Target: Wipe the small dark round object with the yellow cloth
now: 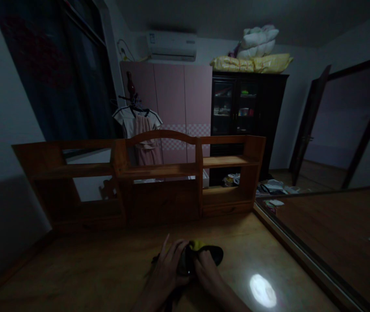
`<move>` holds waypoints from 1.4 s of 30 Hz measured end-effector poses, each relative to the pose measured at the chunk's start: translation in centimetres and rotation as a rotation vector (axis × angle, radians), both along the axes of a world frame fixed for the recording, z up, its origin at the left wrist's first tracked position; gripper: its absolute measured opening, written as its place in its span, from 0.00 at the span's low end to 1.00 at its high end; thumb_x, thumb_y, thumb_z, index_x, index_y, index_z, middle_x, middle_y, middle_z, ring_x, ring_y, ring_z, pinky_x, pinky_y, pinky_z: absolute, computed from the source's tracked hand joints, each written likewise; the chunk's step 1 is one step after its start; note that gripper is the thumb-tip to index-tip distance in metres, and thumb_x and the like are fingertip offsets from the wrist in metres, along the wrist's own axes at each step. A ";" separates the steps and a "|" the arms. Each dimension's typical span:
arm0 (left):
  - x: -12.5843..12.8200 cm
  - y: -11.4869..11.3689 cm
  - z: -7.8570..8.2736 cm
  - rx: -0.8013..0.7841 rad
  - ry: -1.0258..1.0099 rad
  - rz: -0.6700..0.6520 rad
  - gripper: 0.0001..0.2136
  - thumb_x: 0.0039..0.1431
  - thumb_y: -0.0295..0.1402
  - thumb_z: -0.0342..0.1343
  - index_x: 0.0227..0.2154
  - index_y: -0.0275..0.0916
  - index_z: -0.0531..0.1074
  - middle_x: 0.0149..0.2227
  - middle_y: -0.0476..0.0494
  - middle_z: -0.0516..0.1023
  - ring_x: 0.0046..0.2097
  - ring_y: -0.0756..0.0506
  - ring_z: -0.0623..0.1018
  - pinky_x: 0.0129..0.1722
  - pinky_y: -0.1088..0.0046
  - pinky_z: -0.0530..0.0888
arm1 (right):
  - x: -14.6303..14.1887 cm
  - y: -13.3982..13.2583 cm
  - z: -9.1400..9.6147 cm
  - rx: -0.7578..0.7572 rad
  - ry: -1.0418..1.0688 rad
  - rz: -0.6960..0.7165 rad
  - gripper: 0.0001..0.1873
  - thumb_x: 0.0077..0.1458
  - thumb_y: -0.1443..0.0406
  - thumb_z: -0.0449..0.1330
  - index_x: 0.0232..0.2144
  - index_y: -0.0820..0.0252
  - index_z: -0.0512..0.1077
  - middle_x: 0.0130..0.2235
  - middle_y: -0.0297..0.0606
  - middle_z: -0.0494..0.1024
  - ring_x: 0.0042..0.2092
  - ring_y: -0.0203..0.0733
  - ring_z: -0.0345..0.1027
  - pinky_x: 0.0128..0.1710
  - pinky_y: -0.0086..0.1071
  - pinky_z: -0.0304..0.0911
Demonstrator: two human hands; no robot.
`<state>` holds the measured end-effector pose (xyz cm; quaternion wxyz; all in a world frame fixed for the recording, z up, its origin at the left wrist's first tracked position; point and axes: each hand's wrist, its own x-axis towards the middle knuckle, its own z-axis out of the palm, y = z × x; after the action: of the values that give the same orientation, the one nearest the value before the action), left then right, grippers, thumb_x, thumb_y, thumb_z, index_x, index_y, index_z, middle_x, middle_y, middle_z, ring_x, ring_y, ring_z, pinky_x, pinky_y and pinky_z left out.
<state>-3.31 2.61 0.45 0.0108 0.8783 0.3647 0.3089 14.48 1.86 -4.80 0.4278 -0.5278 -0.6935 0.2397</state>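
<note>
A black, partly glossy item shaped like a shoe (217, 255) rests on the wooden tabletop (113, 264), its rounded end pointing right. My left hand (170, 262) grips its left side, with one finger sticking up. Bent against the middle of the item, my right hand (206, 266) has its fingers closed next to a bunched yellow cloth (196, 245). The cloth pokes out behind those fingers, and the fingertips are hidden. Dim light leaves the item's underside and left end unclear.
A wooden shelf unit (159, 171) runs along the table's far edge. A bright light reflection (263, 290) shows on the tabletop at right. Past the right edge, the floor (328, 229) holds scattered items. Behind stand a pink wardrobe (172, 95), a dark cabinet (272, 104) and a door (311, 125).
</note>
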 end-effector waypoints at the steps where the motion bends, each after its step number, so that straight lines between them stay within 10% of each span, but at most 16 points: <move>1: 0.0 0.0 0.1 0.000 0.000 0.003 0.37 0.46 0.36 0.63 0.59 0.44 0.53 0.55 0.41 0.65 0.59 0.36 0.62 0.61 0.41 0.49 | 0.1 -0.1 -0.1 0.012 -0.014 0.010 0.14 0.59 0.67 0.46 0.41 0.59 0.70 0.41 0.42 0.73 0.42 0.44 0.65 0.45 0.36 0.60; 23: 0.0 -0.3 0.1 0.098 -0.005 0.093 0.35 0.48 0.40 0.62 0.58 0.43 0.56 0.54 0.43 0.66 0.61 0.34 0.60 0.60 0.44 0.58 | 0.1 0.0 3.1 -0.203 0.295 -0.075 0.17 0.58 0.61 0.46 0.33 0.60 0.73 0.38 0.39 0.72 0.43 0.43 0.65 0.48 0.36 0.59; 42: -0.2 -0.6 0.1 0.111 -0.053 0.105 0.38 0.43 0.44 0.64 0.57 0.41 0.57 0.54 0.40 0.68 0.63 0.30 0.55 0.53 0.48 0.68 | -1.0 1.0 4.5 -0.534 0.854 -0.073 0.30 0.35 0.47 0.67 0.36 0.63 0.76 0.39 0.41 0.78 0.50 0.52 0.67 0.50 0.36 0.60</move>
<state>-3.53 1.99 0.52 -0.0447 0.8487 0.3922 0.3519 13.50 2.90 -0.33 0.5314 -0.4979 -0.3521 0.5880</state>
